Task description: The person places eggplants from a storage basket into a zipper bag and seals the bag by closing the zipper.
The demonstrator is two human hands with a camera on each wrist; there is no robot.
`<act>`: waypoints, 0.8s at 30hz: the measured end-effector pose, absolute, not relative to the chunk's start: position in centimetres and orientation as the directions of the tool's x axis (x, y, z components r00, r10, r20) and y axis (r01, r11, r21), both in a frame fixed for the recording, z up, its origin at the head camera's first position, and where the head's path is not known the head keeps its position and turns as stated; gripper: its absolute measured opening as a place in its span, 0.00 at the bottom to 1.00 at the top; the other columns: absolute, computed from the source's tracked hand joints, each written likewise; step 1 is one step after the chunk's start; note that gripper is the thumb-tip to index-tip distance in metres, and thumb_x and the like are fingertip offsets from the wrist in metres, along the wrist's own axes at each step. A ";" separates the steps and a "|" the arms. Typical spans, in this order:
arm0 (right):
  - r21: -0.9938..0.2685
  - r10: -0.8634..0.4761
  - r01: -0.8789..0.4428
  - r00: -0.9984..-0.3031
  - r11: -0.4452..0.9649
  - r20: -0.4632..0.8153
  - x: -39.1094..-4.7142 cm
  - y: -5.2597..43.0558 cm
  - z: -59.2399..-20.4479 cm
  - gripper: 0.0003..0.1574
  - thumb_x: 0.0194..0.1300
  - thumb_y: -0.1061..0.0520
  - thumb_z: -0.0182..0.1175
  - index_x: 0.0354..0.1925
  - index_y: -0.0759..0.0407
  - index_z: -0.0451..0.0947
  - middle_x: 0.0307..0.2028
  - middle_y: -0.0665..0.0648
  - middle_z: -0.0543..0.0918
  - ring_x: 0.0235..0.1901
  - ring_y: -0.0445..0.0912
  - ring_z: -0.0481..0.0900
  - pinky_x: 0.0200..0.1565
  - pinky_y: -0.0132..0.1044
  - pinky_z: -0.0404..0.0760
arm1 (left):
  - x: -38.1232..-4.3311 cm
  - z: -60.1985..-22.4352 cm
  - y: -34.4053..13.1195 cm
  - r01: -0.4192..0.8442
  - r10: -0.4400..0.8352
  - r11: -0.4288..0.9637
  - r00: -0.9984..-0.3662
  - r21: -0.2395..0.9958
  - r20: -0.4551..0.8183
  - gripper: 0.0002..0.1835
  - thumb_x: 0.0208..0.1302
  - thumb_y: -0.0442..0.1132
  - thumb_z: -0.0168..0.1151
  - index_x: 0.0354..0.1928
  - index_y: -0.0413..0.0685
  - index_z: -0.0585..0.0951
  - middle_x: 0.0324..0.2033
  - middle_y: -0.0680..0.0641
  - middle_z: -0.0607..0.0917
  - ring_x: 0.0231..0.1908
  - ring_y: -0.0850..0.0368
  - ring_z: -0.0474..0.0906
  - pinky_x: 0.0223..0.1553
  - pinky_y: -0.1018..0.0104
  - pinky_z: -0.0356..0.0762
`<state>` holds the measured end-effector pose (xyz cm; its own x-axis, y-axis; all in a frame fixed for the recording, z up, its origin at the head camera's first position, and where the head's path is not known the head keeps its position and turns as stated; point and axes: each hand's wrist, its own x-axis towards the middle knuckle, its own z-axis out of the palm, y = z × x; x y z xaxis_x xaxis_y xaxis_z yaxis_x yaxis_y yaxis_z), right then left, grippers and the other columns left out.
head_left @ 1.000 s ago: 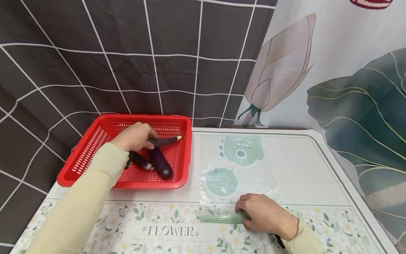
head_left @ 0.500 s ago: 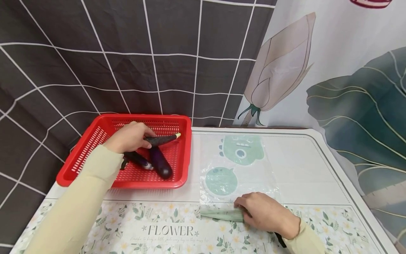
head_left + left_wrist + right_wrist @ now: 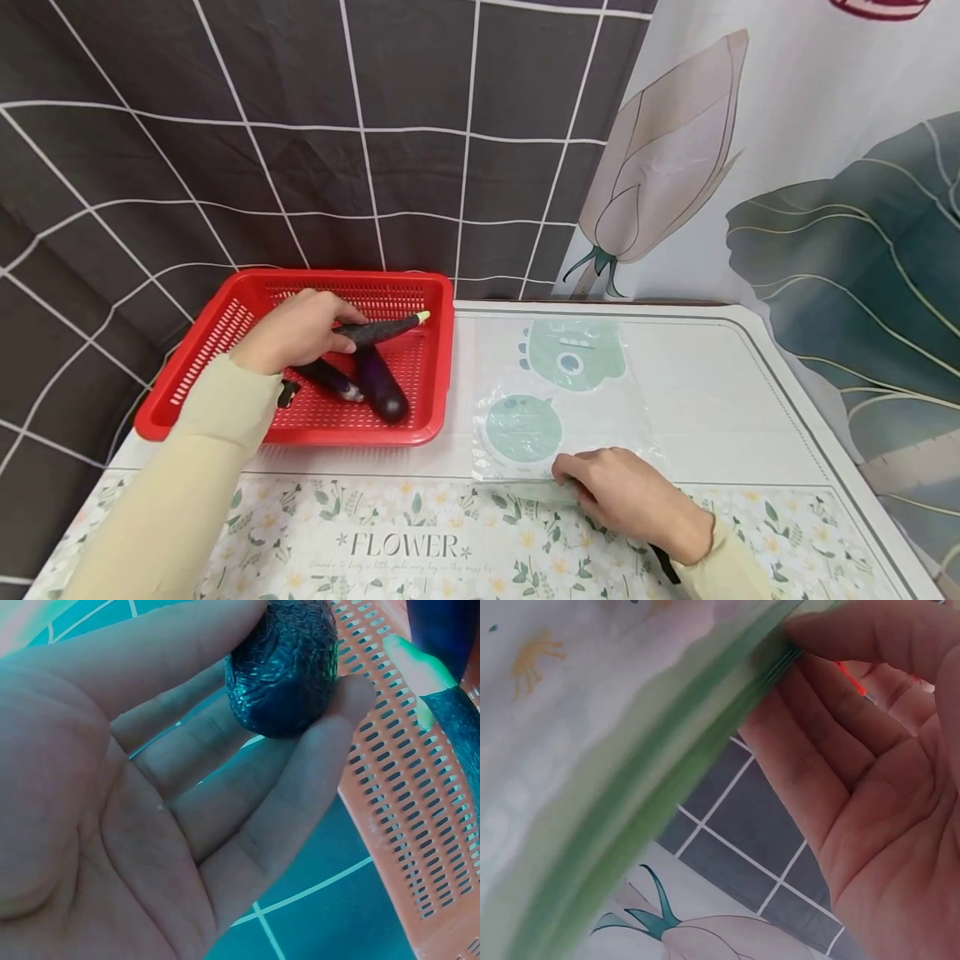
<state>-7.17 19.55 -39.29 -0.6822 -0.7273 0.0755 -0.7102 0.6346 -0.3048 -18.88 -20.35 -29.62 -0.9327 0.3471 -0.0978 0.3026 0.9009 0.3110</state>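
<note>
My left hand [image 3: 300, 327] is over the red basket, its thumb and fingers gripping a long dark vegetable [image 3: 378, 330] with a pale yellow-green tip. In the left wrist view the rounded end of this vegetable [image 3: 285, 675] looks rough and wrinkled. Below it two eggplants [image 3: 381, 387] lie in the basket [image 3: 420, 429]. With thumb and fingertips my right hand [image 3: 630, 496] pinches the near edge of a clear zip bag [image 3: 577, 417] printed with green cartoon figures. Close up, the bag's green zip strip [image 3: 660, 772] runs from the fingertips and bends.
A table with a white and floral cover [image 3: 405, 500] carries the basket and the bag. Behind it hangs a dark gridded cloth [image 3: 420, 167], with a flower-printed cloth [image 3: 675, 167] at the right.
The green zip edge lifts and tilts in my right hand, which has moved slightly away from me. My left hand shifts slightly left and tilts the held vegetable's tip up.
</note>
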 end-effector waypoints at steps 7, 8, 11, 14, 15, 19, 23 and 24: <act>-0.282 -0.727 -0.716 -0.681 0.639 0.082 -7.2 19.5 -39.1 0.16 0.50 0.69 0.59 0.33 0.48 0.79 0.29 0.43 0.79 0.23 0.31 0.70 0.27 0.28 0.73 | -18.1 -29.2 -20.4 0.291 0.333 0.901 -0.939 0.320 -0.084 0.20 0.49 0.38 0.71 0.48 0.50 0.83 0.35 0.48 0.84 0.35 0.51 0.75 0.35 0.58 0.73; -0.276 -0.726 -0.716 -0.682 0.641 0.083 -7.2 19.5 -39.1 0.16 0.50 0.69 0.59 0.33 0.48 0.79 0.30 0.43 0.79 0.23 0.31 0.70 0.27 0.28 0.73 | -18.0 -29.2 -20.4 0.296 0.335 0.901 -0.939 0.317 -0.078 0.20 0.49 0.38 0.71 0.48 0.50 0.83 0.34 0.49 0.84 0.35 0.51 0.75 0.35 0.59 0.73; -0.263 -0.722 -0.714 -0.687 0.648 0.085 -7.2 19.5 -39.1 0.16 0.49 0.68 0.61 0.36 0.50 0.79 0.32 0.43 0.79 0.23 0.32 0.67 0.26 0.27 0.71 | -17.7 -29.0 -20.4 0.303 0.337 0.902 -0.939 0.308 -0.065 0.20 0.49 0.38 0.71 0.47 0.51 0.84 0.32 0.49 0.84 0.33 0.52 0.75 0.33 0.60 0.72; -0.247 -0.723 -0.719 -0.685 0.650 0.088 -7.2 19.5 -39.1 0.17 0.49 0.66 0.64 0.38 0.50 0.78 0.35 0.43 0.78 0.24 0.32 0.67 0.26 0.28 0.71 | -17.3 -28.8 -20.3 0.300 0.333 0.902 -0.941 0.310 -0.057 0.20 0.48 0.38 0.72 0.47 0.51 0.84 0.31 0.50 0.83 0.32 0.52 0.75 0.32 0.61 0.72; -0.239 -0.724 -0.721 -0.684 0.651 0.090 -7.2 19.5 -39.2 0.18 0.49 0.65 0.65 0.39 0.50 0.78 0.36 0.43 0.78 0.25 0.32 0.68 0.27 0.28 0.72 | -17.1 -28.7 -20.3 0.301 0.333 0.901 -0.941 0.312 -0.055 0.20 0.49 0.38 0.71 0.47 0.51 0.84 0.30 0.50 0.83 0.32 0.52 0.75 0.32 0.61 0.73; -0.201 -0.730 -0.732 -0.676 0.651 0.100 -7.3 19.5 -39.2 0.21 0.47 0.63 0.68 0.42 0.51 0.77 0.39 0.43 0.77 0.32 0.35 0.74 0.31 0.32 0.76 | -16.5 -28.4 -20.0 0.308 0.338 0.897 -0.940 0.318 -0.043 0.20 0.48 0.37 0.72 0.47 0.51 0.83 0.28 0.51 0.83 0.31 0.52 0.75 0.34 0.60 0.74; -0.193 -0.729 -0.732 -0.677 0.653 0.100 -7.3 19.6 -39.2 0.23 0.47 0.61 0.69 0.43 0.51 0.76 0.40 0.44 0.76 0.36 0.37 0.76 0.34 0.35 0.78 | -16.0 -28.2 -19.8 0.325 0.353 0.891 -0.935 0.316 -0.032 0.20 0.49 0.38 0.71 0.48 0.52 0.83 0.24 0.55 0.83 0.31 0.53 0.76 0.33 0.61 0.72; -0.195 -0.728 -0.731 -0.678 0.654 0.098 -7.4 19.6 -39.2 0.23 0.46 0.61 0.69 0.44 0.52 0.76 0.40 0.44 0.76 0.36 0.38 0.76 0.34 0.35 0.78 | -15.9 -28.1 -19.7 0.332 0.359 0.888 -0.933 0.317 -0.026 0.20 0.49 0.37 0.71 0.48 0.52 0.83 0.23 0.56 0.83 0.31 0.54 0.76 0.33 0.61 0.72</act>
<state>-7.36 19.55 -39.17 -0.6782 -0.7283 0.0982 -0.7308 0.6542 -0.1947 -15.92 -19.71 -28.15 -0.9331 0.3586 -0.0262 0.3325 0.8883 0.3169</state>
